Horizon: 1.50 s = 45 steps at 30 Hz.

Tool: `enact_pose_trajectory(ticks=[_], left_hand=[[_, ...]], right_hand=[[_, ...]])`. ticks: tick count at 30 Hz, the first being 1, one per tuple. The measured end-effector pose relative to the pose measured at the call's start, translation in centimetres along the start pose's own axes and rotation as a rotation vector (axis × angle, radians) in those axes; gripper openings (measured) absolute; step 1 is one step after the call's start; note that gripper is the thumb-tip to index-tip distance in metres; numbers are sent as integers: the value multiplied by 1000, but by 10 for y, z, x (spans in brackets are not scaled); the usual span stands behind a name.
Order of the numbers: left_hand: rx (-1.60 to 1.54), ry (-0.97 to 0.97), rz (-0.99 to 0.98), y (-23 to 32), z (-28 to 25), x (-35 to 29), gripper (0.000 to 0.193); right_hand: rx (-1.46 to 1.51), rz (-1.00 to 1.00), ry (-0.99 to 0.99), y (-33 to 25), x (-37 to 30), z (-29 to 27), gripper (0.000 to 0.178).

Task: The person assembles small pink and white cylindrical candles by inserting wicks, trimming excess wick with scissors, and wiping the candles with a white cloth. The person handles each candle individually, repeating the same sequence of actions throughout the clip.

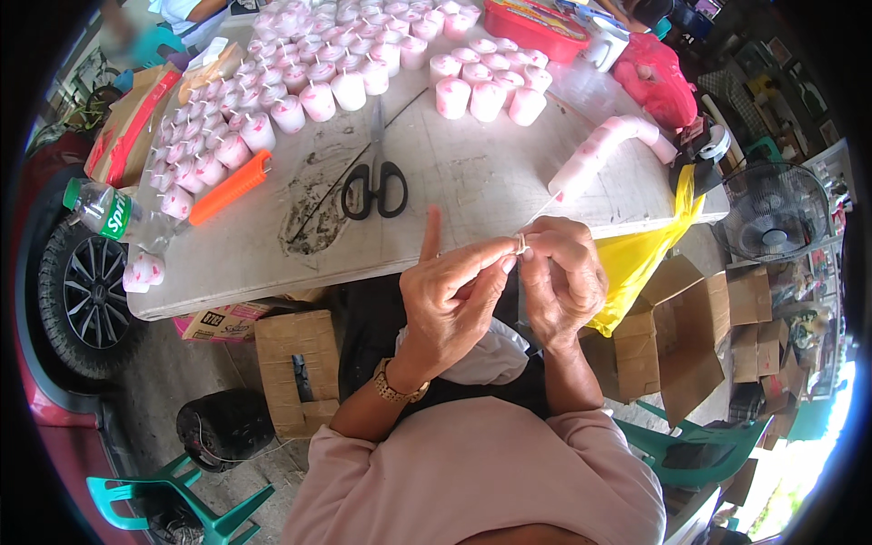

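Note:
Over the table's near edge, my left hand (454,286) pinches a thin white string (538,211) between thumb and finger, with one other finger raised. Close beside it, my right hand (563,282) is closed on the same string, where a small loop or knot shows between the fingertips. From there the string runs up to a long, curved white-and-pink roll (595,162) lying on the table's right side. Black-handled scissors (374,186) lie left of my hands, blades pointing away. An orange cutter (231,187) rests farther left.
Many small white-and-pink cups (318,100) with tips on top crowd the table (436,173); a smaller group (488,98) stands apart. A plastic bottle (118,213) lies at the left edge. At the right are a pink bag (654,80), a yellow bag (640,259) and a fan (774,211).

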<state>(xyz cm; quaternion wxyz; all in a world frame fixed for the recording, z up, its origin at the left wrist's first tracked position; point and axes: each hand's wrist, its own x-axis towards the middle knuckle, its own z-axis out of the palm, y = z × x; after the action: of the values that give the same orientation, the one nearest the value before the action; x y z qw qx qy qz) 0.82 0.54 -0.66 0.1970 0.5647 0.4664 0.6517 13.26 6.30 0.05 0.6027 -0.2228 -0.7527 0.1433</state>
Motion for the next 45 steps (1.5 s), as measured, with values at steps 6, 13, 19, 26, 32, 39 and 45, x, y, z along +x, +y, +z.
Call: enact_pose_trajectory(ticks=[6,13,19,26,32,39,45], left_hand=[[-57,18,-4,-2,3,-3,24],[-97,39,-48,-1,5,-3,23],[38,101,59,-3,5,1,24],[239,163,249,-7,8,2,34],[355,171,343,-12,8,2,41],[396,148,355,-8,6,2,39],[280,105,248,2,3,3,30]], right_hand=[[5,53,5,-2,-3,-1,19],[142,204,2,-9,-2,-3,18],[280,323,-32,-18,-5,-7,18],[535,533,18,-20,-9,-5,13],[520,599,33,-23,-6,-6,11],[423,600,-10,-24,-5,-8,7],[529,593,15,-23,-6,-5,7]])
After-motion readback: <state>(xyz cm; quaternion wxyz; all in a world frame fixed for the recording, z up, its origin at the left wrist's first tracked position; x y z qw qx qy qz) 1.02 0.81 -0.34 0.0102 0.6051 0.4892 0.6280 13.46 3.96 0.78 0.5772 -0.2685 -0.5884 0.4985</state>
